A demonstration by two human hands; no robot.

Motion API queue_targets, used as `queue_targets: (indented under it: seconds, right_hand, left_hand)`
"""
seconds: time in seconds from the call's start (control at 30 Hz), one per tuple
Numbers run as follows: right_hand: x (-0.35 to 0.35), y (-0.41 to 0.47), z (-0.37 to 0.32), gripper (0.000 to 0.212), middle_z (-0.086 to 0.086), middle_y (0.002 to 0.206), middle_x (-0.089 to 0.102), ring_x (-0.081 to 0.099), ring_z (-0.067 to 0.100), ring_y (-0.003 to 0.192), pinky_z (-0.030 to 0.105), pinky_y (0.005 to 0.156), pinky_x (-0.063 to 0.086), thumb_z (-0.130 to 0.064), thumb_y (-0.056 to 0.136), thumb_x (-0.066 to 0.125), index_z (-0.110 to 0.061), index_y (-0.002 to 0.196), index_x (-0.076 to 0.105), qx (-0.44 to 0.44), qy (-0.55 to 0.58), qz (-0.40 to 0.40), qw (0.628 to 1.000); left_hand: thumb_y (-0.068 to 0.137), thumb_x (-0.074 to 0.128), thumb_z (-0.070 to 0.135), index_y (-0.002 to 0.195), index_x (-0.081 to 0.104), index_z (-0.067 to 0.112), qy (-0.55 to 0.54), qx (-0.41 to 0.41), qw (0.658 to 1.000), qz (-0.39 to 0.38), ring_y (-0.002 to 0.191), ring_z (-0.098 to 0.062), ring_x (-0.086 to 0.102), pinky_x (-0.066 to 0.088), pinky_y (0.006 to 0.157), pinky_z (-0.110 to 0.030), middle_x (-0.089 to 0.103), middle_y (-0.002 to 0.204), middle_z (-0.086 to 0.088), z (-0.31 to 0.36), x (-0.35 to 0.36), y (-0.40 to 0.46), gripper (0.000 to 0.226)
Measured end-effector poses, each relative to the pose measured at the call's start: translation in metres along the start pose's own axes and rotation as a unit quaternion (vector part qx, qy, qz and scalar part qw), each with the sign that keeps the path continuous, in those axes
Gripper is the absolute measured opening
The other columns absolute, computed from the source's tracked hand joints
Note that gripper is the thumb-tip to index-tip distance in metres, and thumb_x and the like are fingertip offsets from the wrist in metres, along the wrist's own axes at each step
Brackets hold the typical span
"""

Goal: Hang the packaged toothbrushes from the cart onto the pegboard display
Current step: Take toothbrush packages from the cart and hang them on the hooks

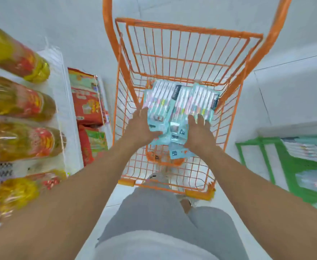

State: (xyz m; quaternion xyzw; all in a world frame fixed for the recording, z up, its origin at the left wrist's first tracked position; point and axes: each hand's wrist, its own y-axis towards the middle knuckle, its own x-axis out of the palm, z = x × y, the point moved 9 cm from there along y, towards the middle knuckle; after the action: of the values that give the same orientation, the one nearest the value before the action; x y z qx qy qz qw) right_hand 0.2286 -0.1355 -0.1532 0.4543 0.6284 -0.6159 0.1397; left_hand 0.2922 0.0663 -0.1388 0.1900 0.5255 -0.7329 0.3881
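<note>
The cart [174, 102] is open on top; its upper basket [184, 53] overhangs the far end of the toothbrush packs [174, 104], and wire walls close the sides.

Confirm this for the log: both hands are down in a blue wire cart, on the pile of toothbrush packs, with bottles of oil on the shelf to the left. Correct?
One detail is off: the cart is orange, not blue, as the head view shows. The rest holds: the left hand and right hand are both down in it on the toothbrush packs, and bottles of oil sit on the shelf to the left.
</note>
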Motion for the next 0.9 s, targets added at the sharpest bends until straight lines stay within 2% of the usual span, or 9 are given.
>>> queue_targets:
  seconds: [0.13,0.23,0.37,0.47,0.57,0.67,0.73,0.8,0.9]
  right_hand:
    - [0.026,0.021,0.025,0.112,0.010,0.166,-0.004,0.011,0.049,0.148,0.058,0.106,0.042,-0.019,0.080,0.083,-0.032,0.157,0.003,0.047,-0.010,-0.051,0.998]
    - [0.027,0.026,0.023,0.106,0.014,0.159,0.012,0.035,0.046,0.134,0.051,0.085,0.050,-0.019,0.081,0.081,-0.033,0.155,0.006,0.026,-0.038,-0.034,0.998]
    - [0.020,0.021,0.017,0.088,0.017,0.131,0.039,0.054,0.038,0.101,0.040,0.065,0.046,-0.011,0.085,0.072,-0.027,0.150,0.016,0.005,-0.060,0.005,0.998]
    - [0.017,0.012,0.011,0.085,0.016,0.133,0.040,0.052,0.038,0.108,0.039,0.066,0.044,-0.029,0.086,0.072,-0.024,0.151,0.017,-0.006,-0.061,0.003,0.998]
    - [-0.005,0.004,-0.003,0.086,0.017,0.138,0.043,0.048,0.039,0.118,0.045,0.079,0.047,-0.057,0.090,0.054,-0.017,0.155,0.016,-0.028,-0.091,0.061,0.994]
    - [-0.030,-0.009,-0.004,0.083,0.017,0.136,0.050,0.049,0.039,0.118,0.049,0.090,0.046,-0.064,0.089,0.035,-0.013,0.155,0.023,-0.037,-0.120,0.130,0.984]
    - [-0.045,-0.022,0.000,0.082,0.016,0.133,0.054,0.048,0.039,0.117,0.050,0.093,0.045,-0.065,0.089,0.022,-0.014,0.152,0.031,-0.040,-0.098,0.163,0.981]
    - [-0.055,-0.034,-0.001,0.073,0.016,0.130,0.057,0.048,0.039,0.119,0.051,0.095,0.045,-0.060,0.095,0.023,-0.017,0.152,0.033,-0.058,-0.061,0.171,0.982]
    - [-0.082,-0.054,0.000,0.051,0.012,0.111,0.062,0.058,0.036,0.102,0.044,0.080,0.049,-0.043,0.106,0.032,-0.022,0.152,0.032,-0.060,0.075,0.199,0.975]
  left_hand:
    - [0.057,0.070,0.079,0.138,0.042,0.015,-0.140,-0.097,0.985,0.036,0.120,-0.032,0.055,0.050,0.098,-0.046,0.053,0.132,-0.010,-0.017,0.021,0.023,0.107]
    - [0.076,0.075,0.062,0.134,0.046,0.008,-0.147,-0.172,0.970,0.094,0.126,-0.033,0.046,0.043,0.098,-0.043,0.045,0.135,-0.013,-0.021,0.020,0.030,0.085]
    - [0.071,0.083,0.057,0.123,0.052,0.011,-0.170,-0.222,0.954,0.111,0.125,-0.030,0.042,0.043,0.097,-0.042,0.044,0.133,-0.010,-0.022,0.019,0.029,0.075]
    - [0.074,0.085,0.039,0.110,0.050,0.019,-0.239,-0.214,0.941,0.112,0.113,-0.027,0.056,0.053,0.092,-0.043,0.055,0.116,-0.004,-0.017,0.024,0.026,0.054]
    - [0.079,0.082,0.025,0.111,0.043,0.021,-0.309,-0.201,0.921,0.124,0.085,-0.017,0.061,0.054,0.066,-0.032,0.056,0.105,0.000,-0.009,0.027,0.017,0.051]
    - [0.080,0.083,0.014,0.122,0.038,0.019,-0.471,-0.217,0.845,0.132,0.072,-0.009,0.060,0.052,0.052,-0.026,0.058,0.105,-0.002,-0.002,0.023,0.008,0.061]
    - [0.081,0.080,0.003,0.129,0.041,0.016,-0.566,-0.186,0.789,0.147,0.077,-0.014,0.067,0.057,0.055,-0.026,0.061,0.108,-0.005,0.010,0.007,0.008,0.063]
    - [0.082,0.077,-0.003,0.128,0.048,0.012,-0.595,-0.146,0.769,0.180,0.086,-0.014,0.070,0.060,0.065,-0.024,0.065,0.106,-0.004,0.019,-0.023,0.004,0.056]
    - [0.086,0.074,0.002,0.109,0.062,0.015,-0.545,-0.071,0.803,0.230,0.080,-0.006,0.070,0.059,0.072,-0.026,0.071,0.094,0.004,0.030,-0.076,-0.009,0.028]
